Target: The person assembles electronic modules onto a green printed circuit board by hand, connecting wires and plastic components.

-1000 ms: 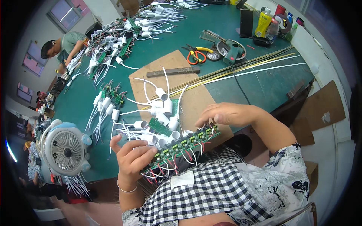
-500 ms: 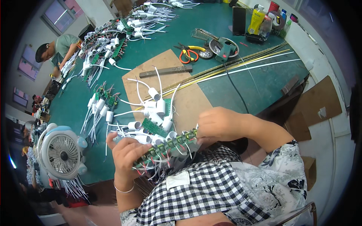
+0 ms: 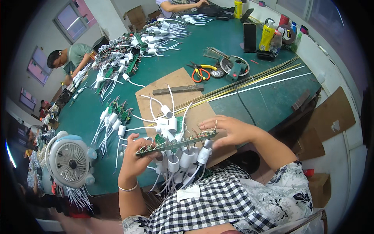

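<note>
A white fan [image 3: 72, 164] stands at the left of the green desk [image 3: 83, 117]. Next, the left hand [image 3: 134, 158] has its grip closed on the left end of a green circuit-board strip [image 3: 177, 144], white sockets [image 3: 187, 158] hanging beneath; at its right end, the right hand's [image 3: 233, 130] grip is open, contact unclear.

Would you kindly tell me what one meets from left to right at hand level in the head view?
Desk fan, cluster of white wired sockets, left hand, green circuit board strip, right hand, brown cardboard panel.
</note>
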`<state>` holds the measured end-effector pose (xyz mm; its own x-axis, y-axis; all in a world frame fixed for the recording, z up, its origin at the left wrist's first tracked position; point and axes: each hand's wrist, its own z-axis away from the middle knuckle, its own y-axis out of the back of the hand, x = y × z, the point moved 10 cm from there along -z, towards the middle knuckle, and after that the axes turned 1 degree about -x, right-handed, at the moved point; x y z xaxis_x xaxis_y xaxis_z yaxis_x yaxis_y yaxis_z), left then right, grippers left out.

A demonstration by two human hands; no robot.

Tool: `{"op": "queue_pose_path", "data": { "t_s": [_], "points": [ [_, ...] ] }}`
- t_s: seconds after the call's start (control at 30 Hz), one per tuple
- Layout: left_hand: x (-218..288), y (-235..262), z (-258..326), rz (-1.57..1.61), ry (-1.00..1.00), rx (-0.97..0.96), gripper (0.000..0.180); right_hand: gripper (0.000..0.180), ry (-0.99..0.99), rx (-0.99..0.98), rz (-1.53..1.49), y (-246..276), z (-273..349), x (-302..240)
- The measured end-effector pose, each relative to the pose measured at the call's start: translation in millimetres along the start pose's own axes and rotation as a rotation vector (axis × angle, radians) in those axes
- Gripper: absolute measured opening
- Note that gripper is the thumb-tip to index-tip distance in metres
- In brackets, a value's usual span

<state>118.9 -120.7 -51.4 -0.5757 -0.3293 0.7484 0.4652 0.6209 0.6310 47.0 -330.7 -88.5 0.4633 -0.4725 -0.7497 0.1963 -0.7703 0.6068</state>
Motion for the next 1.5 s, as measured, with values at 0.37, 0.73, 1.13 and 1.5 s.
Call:
{"op": "queue_pose_path", "data": {
  "t_s": [0.37, 0.73, 1.13, 1.5],
  "points": [
    [-20, -10, -10, 0.213, 0.308, -0.2, 0.017, 0.013, -0.245, -0.035, -0.403, -7, -36, 4],
    [-10, -24, -31, 0.265, 0.237, -0.261, 0.018, 0.056, -0.113, -0.065, -0.05, 31, -51, -15],
    [-20, -30, -30, 0.231, 0.319, -0.263, 0.019, 0.043, -0.059, 0.065, -0.481, 46, -89, -33],
    [-13, -35, -34, 0.161, 0.383, -0.274, 0.013, 0.015, 0.052, 0.457, -0.665, 70, -124, -59]
  ]
}}
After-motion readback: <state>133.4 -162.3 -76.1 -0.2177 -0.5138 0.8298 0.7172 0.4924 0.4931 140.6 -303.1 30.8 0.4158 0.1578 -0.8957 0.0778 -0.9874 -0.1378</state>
